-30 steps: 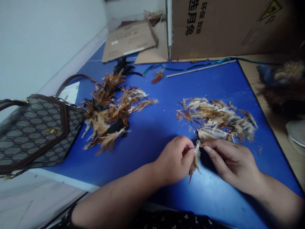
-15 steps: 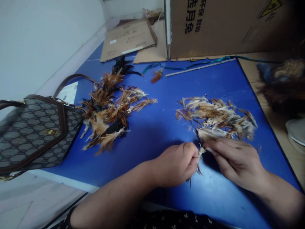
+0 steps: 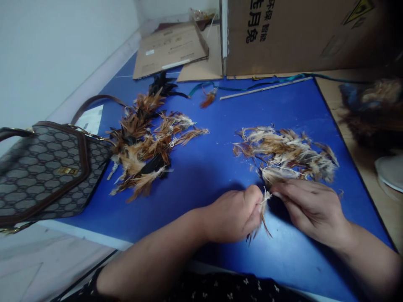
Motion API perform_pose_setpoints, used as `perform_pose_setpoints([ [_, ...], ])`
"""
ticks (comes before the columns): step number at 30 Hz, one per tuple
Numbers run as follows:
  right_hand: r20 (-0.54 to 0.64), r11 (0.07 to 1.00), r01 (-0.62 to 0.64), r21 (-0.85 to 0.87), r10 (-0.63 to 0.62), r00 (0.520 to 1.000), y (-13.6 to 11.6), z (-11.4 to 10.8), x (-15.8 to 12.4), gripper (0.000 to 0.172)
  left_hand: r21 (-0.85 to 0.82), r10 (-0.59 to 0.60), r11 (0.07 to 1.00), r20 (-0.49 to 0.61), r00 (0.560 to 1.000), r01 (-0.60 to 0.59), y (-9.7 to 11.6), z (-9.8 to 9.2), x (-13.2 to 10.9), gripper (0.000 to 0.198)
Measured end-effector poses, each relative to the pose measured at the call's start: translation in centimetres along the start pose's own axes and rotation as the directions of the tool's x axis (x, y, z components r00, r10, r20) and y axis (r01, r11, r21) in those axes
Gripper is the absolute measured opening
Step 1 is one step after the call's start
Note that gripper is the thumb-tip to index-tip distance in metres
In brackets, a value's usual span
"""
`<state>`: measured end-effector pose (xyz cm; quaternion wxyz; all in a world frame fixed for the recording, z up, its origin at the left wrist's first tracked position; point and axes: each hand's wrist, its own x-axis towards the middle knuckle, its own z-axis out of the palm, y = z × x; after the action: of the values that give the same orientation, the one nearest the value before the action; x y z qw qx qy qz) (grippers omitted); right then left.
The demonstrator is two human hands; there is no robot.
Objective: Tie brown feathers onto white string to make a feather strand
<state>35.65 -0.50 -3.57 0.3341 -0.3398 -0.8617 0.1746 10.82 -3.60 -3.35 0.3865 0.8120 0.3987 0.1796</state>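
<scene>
My left hand [image 3: 234,214] is closed in a fist around a small bunch of feathers [image 3: 263,214], whose pale tied end and brown tips stick out past the thumb. Just to its right, my right hand [image 3: 310,207] is closed in a pinch, its fingertips close to the bunch's pale end. What lies between those fingertips is too small to make out. Beyond the right hand is a pile of cream, brown and grey feathers [image 3: 289,151], with a white string [image 3: 280,167] looping over its near edge. The right hand's fingers overlap the near side of this pile.
On the blue table [image 3: 201,167], a heap of brown and black feathers [image 3: 141,142] lies left, beside a patterned handbag [image 3: 47,172]. Behind are a teal ribbon [image 3: 236,89], a thin stick [image 3: 264,89], flattened cardboard [image 3: 170,46] and a large carton [image 3: 299,37].
More of the feather bunch shows below my left fist, its brown tips swung slightly right. Both hands otherwise keep nearly the same place and grip. The view has shifted slightly.
</scene>
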Motion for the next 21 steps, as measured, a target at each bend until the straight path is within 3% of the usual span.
perform_pose_setpoints([
  [5, -0.024, 0.998, 0.044, 0.051, -0.043, 0.999, -0.5, 0.4, 0.7, 0.021, -0.072, 0.014, 0.997, -0.178, 0.984, -0.027, 0.1, 0.5, -0.1, 0.012],
  [8, -0.057, 0.997, 0.02, 0.069, -0.016, 0.998, -0.9, 0.5, 0.9, 0.019, -0.338, -0.123, 0.941, -0.281, 0.952, 0.022, 0.5, 0.8, 0.3, 0.014],
  [9, -0.067, 0.998, 0.012, 0.069, -0.008, 0.998, -1.1, 0.4, 1.0, 0.019, -0.496, -0.21, 0.866, -0.253, 0.945, 0.059, 0.5, 1.0, 0.4, 0.016],
  [11, -0.073, 0.998, -0.003, 0.065, 0.007, 0.997, -1.4, 0.4, 1.1, 0.019, -0.765, -0.344, 0.629, -0.116, 0.932, 0.136, 0.6, 1.4, 0.8, 0.029],
  [13, -0.058, 0.998, -0.003, 0.068, 0.007, 0.998, -1.8, 0.5, 1.3, 0.019, -0.872, -0.391, 0.456, -0.014, 0.92, 0.18, 0.5, 1.7, 1.1, 0.044],
  [17, -0.031, 0.999, 0.01, 0.031, -0.009, 0.999, -2.6, 0.6, 1.6, 0.02, -0.892, -0.441, 0.398, 0.021, 0.897, 0.216, 0.4, 1.6, 1.2, 0.047],
  [21, -0.041, 0.993, -0.009, -0.116, 0.004, 0.999, -2.8, -0.8, 1.4, 0.024, -0.893, -0.534, 0.401, -0.047, 0.844, 0.204, 0.3, 1.2, 1.1, 0.044],
])
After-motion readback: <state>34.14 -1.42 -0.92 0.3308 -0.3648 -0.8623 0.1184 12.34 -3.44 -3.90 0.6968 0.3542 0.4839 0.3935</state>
